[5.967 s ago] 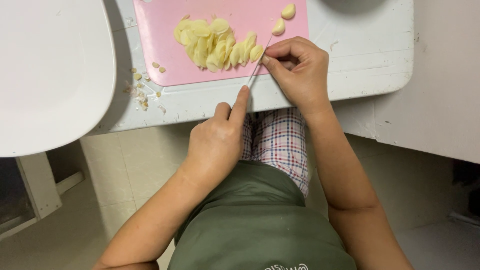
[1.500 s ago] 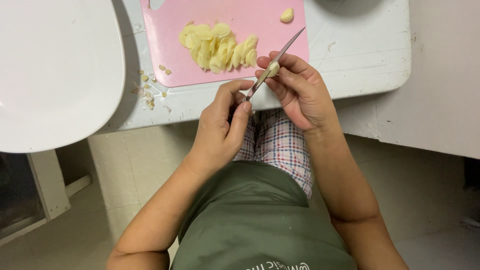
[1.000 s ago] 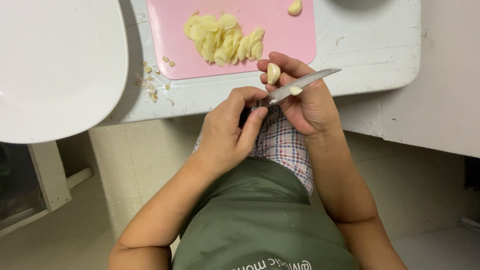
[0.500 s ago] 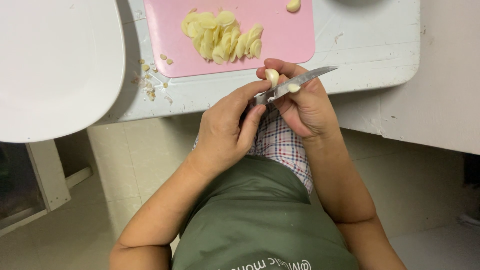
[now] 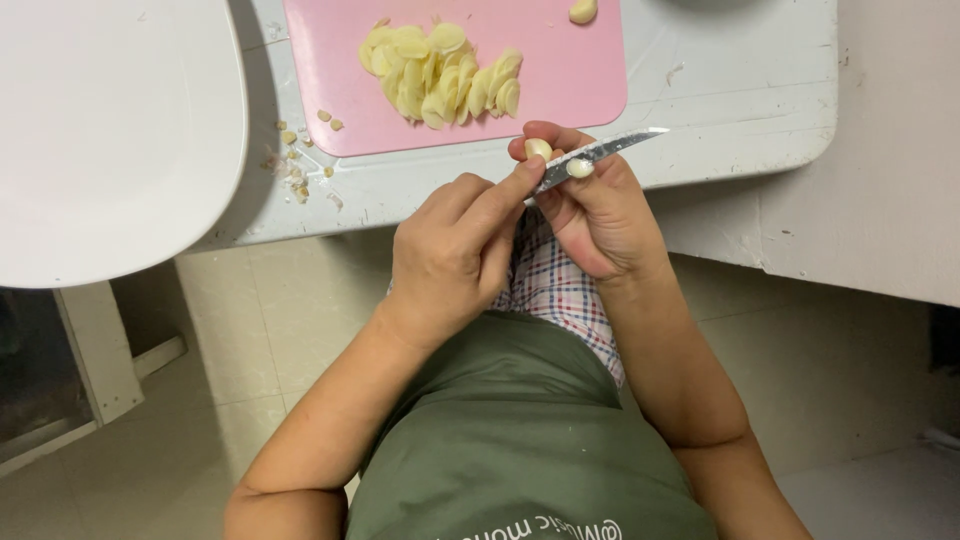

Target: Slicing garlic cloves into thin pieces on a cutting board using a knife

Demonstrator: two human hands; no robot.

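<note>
Pink cutting board (image 5: 560, 80) sits at the far side of the pale desk (image 5: 740, 90), carrying a heap of sliced garlic (image 5: 440, 75) near its middle and one whole peeled clove (image 5: 583, 11) at its top edge. From my feed, both hands are held just off the near edge of the desk, above a checked cloth (image 5: 555, 290) on the lap. My right hand (image 5: 600, 215) is closed around a small knife (image 5: 600, 152), its blade pointing right, with a garlic clove (image 5: 539, 149) pinched at the fingertips against the blade and a pale bit (image 5: 579, 168) resting on the steel. My left hand (image 5: 450, 255) is curled, its index finger and thumb reaching to the clove beside the blade. I judge this to be the trimming or peeling of a clove in hand, before any slicing on the board. The next move, I think, calls for a short, controlled cut with the fingertips kept clear of the edge. Skins and scraps (image 5: 295, 170) lie scattered on the desk left of the board, beside a white round surface (image 5: 110, 140).
</note>
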